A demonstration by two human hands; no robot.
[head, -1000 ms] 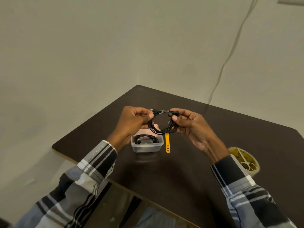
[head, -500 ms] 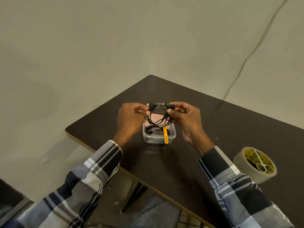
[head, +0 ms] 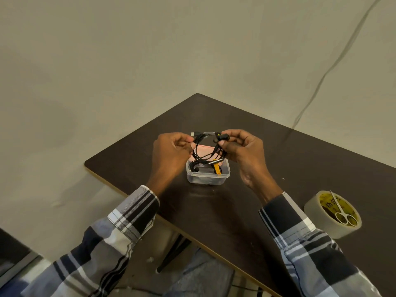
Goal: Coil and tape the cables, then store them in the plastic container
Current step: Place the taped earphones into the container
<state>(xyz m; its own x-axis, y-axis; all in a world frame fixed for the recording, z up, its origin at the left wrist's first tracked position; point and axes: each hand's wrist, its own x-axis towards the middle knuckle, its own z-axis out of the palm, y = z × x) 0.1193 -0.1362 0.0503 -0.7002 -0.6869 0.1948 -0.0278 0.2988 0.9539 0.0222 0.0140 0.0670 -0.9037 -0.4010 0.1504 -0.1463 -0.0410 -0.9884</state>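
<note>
A plain beige wall (head: 107, 61) stands behind a dark brown table (head: 300, 163), and a thin wire (head: 334, 65) runs down the wall toward the table's far edge. A person in plaid sleeves (head: 128, 221) holds both hands out over the tabletop. Between them hangs a coiled black cable (head: 205, 150), its loops bunched and held just above a small clear plastic container (head: 208, 178) that sits on the table. The left hand (head: 171, 154) pinches the coil's left side with curled fingers and thumb, close to a plug end that sticks out at the top. The right hand (head: 244, 152) grips the coil's right side the same way, fingers curled round the strands near a dark earbud-like piece. A strip of clear tape seems to wrap the top of the coil between the two hands, though it is hard to make out. The lower loops dip into the container's mouth, where another black cable already lies, along with a yellow strap (head: 216, 168) that hangs off the coil. To the right, near the person's right sleeve, a roll of clear packing tape (head: 321, 215) lies flat on the table, with small scissors (head: 340, 213) resting across its core.
</note>
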